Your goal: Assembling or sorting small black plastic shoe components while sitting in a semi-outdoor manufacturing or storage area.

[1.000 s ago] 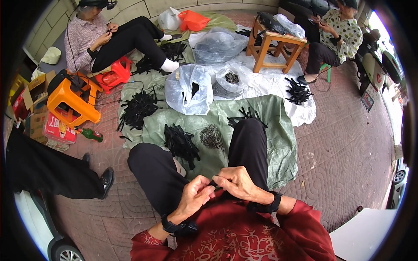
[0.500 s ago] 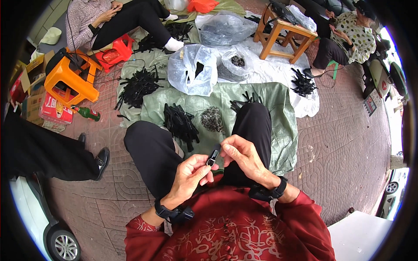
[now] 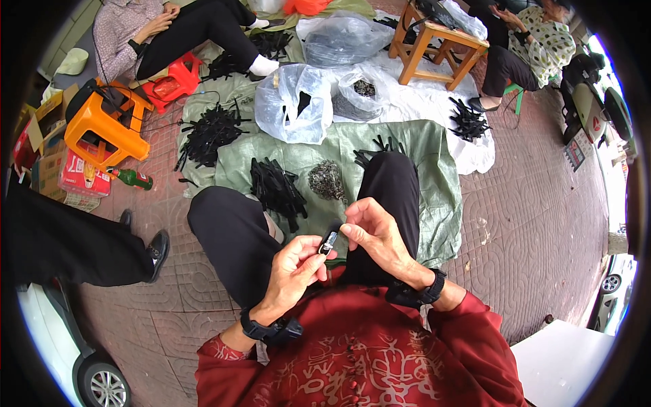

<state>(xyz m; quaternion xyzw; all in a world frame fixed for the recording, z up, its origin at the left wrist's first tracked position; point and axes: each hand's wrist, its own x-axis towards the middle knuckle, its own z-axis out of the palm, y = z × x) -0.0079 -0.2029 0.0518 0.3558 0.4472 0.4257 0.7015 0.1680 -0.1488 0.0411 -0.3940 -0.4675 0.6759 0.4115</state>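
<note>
and here, low centre of the frame, the left hand (image 3: pixel 293 263) pinches a short black strip (image 3: pixel 335 227) with a shiny metal buckle (image 3: pixel 328 243), tilted upward, probably to keep the metal in sight. the right hand (image 3: pixel 375 234) comes in from the right, thumb and forefinger at the strip's top end, perhaps steadying it; pinching or merely touching, i can't tell! out to mid-frame: a heap of black strips (image 3: pixel 277 193), and just beside it a pile of small metal pieces (image 3: pixel 326 180), both on a green sheet (image 3: pixel 434 210), likely for easy reach and off the paving (image 3: pixel 522 224). top centre, a clear plastic bag (image 3: pixel 281 115) stands by a wide-mouthed bag of dark bits (image 3: pixel 356 98), presumably holding loose stuff together.
</note>
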